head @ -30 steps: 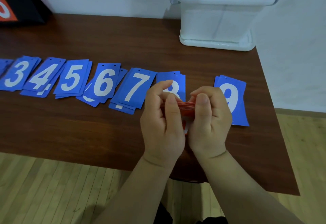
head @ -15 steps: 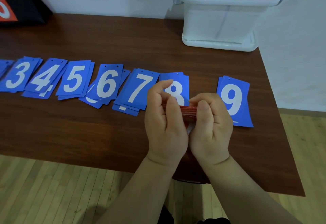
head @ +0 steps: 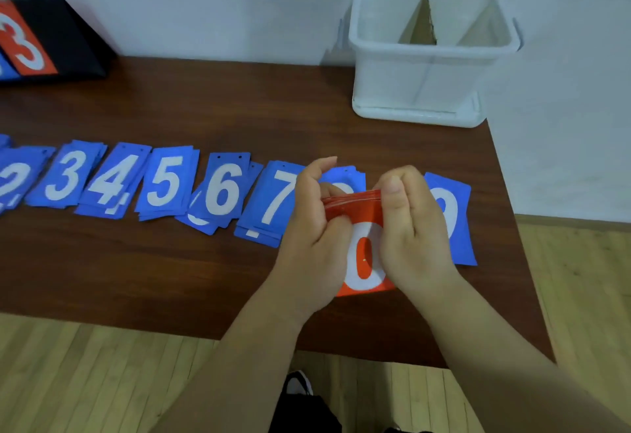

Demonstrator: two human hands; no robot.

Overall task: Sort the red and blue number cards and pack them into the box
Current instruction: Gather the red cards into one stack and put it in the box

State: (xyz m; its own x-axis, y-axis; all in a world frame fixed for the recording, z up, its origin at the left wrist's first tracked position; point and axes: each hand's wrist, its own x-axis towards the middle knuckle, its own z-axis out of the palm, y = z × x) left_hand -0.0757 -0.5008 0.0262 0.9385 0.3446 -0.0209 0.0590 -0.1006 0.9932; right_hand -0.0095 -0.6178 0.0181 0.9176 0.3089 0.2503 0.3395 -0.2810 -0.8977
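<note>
Evidently left hand (head: 314,227) and right hand (head: 415,227) both gripped red card stack (head: 358,209) above counter (head: 170,279); loose pinch might have spilled cards onto blue piles (head: 222,190) beyond hands

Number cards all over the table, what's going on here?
A person is sorting them. The left hand and right hand grip a stack of red cards, with a 0 in front. The blue cards lie in number piles in a row on the table. The white box stands at the far right corner.
</note>
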